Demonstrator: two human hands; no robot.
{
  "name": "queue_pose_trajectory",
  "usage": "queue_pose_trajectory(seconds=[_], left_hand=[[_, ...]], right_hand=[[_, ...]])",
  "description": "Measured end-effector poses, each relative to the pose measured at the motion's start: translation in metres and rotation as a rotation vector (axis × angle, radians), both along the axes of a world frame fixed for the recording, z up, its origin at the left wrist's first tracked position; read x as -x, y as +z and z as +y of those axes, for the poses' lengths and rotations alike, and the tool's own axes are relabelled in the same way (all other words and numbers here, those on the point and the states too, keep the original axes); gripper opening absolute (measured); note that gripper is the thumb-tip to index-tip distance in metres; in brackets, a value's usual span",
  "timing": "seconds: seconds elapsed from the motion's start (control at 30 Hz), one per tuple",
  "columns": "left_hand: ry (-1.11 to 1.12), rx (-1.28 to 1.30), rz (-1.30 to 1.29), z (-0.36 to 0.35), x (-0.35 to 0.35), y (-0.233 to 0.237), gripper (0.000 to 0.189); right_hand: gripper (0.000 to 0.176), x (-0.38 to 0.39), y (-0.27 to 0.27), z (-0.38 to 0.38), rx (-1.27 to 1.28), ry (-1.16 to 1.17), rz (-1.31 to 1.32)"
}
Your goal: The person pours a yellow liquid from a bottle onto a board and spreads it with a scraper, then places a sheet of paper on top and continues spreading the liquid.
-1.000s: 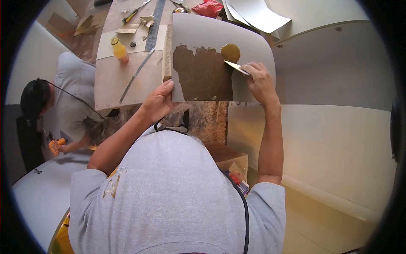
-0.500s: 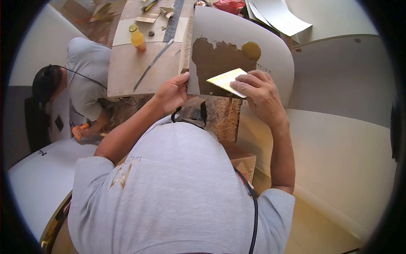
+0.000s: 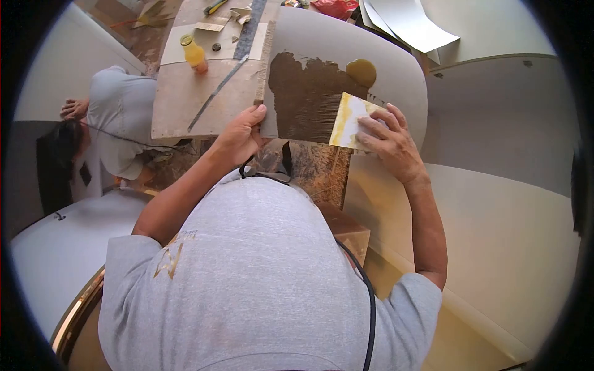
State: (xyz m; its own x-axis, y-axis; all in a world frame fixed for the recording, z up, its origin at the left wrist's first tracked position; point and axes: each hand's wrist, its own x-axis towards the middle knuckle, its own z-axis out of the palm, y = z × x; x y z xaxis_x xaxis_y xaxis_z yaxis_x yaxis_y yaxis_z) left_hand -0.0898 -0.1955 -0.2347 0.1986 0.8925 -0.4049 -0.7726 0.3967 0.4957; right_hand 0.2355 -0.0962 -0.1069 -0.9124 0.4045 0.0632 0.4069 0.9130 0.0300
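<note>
Mostly pale spreader (image 3: 348,120), yellow-streaked, on brown-smeared sheet (image 3: 399,68)

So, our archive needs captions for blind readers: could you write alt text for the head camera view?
A person's right hand presses a flat yellow-stained spreader card against brown adhesive spread on a curved grey laminate sheet, while the left hand grips the sheet's edge. An orange-filled bottle stands on the wooden workbench beyond; another person bends low at left.

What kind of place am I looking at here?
Probably a carpentry or laminating workshop: the right hand presses a spreader on brown glue covering a grey sheet, a worn workbench carries a metal ruler, and large pale panels stand around.
</note>
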Motion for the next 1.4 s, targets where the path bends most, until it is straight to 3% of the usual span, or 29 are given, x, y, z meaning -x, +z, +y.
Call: queue_pose_trajectory(seconds=[0.27, 0.47, 0.53, 0.67, 0.7, 0.9, 1.0, 1.1, 1.2, 1.33, 1.4], left_hand=[[0.082, 0.015, 0.054, -0.002, -0.004, -0.007, 0.034], [0.068, 0.012, 0.129, -0.004, -0.004, 0.013, 0.035], [0.091, 0.008, 0.120, -0.008, -0.009, 0.023, 0.036], [0.117, -0.039, 0.109, -0.008, -0.010, 0.057, 0.036], [0.115, -0.048, 0.110, -0.005, -0.005, 0.052, 0.036], [-0.034, -0.121, 0.433, 0.040, 0.070, 0.022, 0.034], [0.022, -0.088, 0.595, 0.064, 0.085, 0.024, 0.031], [-0.013, -0.099, 0.627, 0.083, 0.106, 0.003, 0.028], [-0.049, -0.122, 0.598, 0.089, 0.112, -0.011, 0.027], [-0.012, -0.096, 0.584, 0.089, 0.107, -0.016, 0.026], [0.005, -0.103, 0.536, 0.087, 0.105, -0.015, 0.026]], right_hand=[[0.026, -0.079, -0.015, 0.027, -0.106, -0.149, 0.032], [0.026, -0.125, -0.018, 0.040, -0.262, -0.333, 0.075], [0.032, -0.126, -0.004, 0.035, -0.215, -0.537, 0.376], [0.034, -0.084, 0.016, 0.011, -0.216, -0.427, 0.371], [0.027, -0.070, 0.019, 0.008, -0.235, -0.392, 0.383], [0.023, -0.001, 0.014, 0.010, -0.127, -0.202, 0.451], [0.020, 0.024, 0.003, 0.014, -0.104, -0.114, 0.467], [0.021, 0.029, -0.011, 0.012, -0.135, -0.010, 0.249], [0.020, 0.000, -0.036, 0.023, -0.208, -0.078, 0.249], [0.020, -0.040, -0.006, 0.027, -0.173, -0.191, 0.159], [0.022, -0.043, 0.008, 0.029, -0.192, -0.228, 0.247]])
